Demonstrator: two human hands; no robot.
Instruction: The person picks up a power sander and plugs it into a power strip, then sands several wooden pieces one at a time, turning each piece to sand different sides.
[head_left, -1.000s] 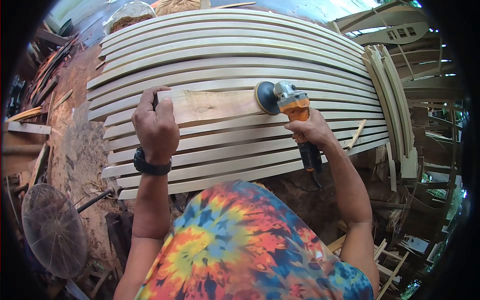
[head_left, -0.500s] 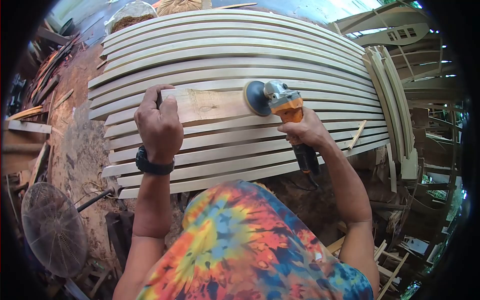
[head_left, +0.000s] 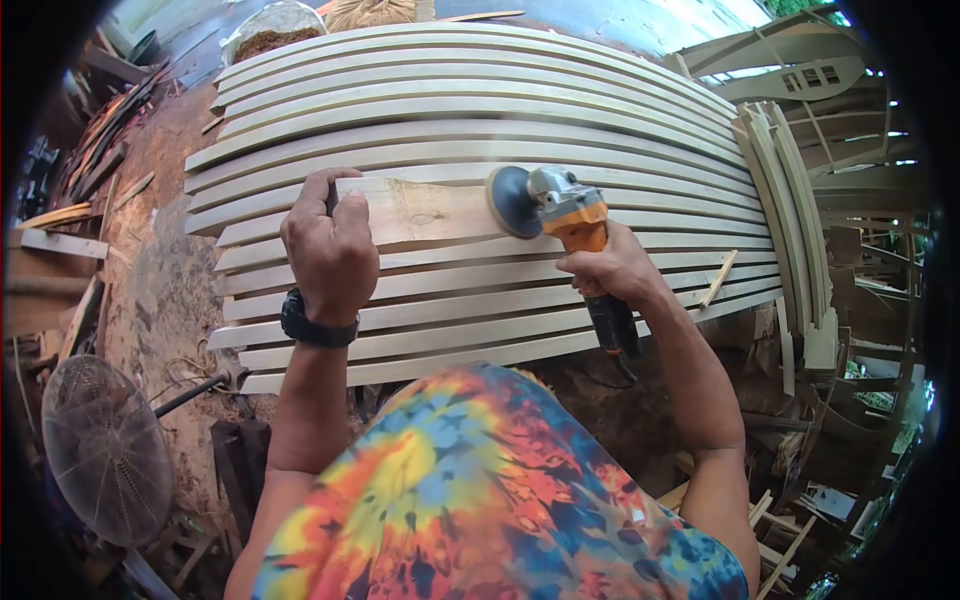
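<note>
A short wooden board [head_left: 425, 212] with a knot lies across a row of long pale slats [head_left: 400, 98]. My left hand [head_left: 332, 240] grips its left end, thumb on top and fingers bent over the edge; a black watch is on that wrist. My right hand [head_left: 612, 268] is wrapped round the orange and black body of an angle grinder [head_left: 580, 215]. The grinder's round sanding disc [head_left: 513, 202] is tilted against the board's right end, and part of the board there is hidden behind it. A dark cord trails from the grinder's lower end.
A loose wood strip [head_left: 718, 279] lies on the slats at right. Curved wooden pieces [head_left: 785, 210] stand across the slats' right ends. A round fan [head_left: 108, 450] is at lower left. Behind the slats sits a white sack [head_left: 272, 28] with brown shavings.
The view has shifted slightly, so most things sit a little further right. Both hands keep their grips, and the disc stays at the board's right end.
</note>
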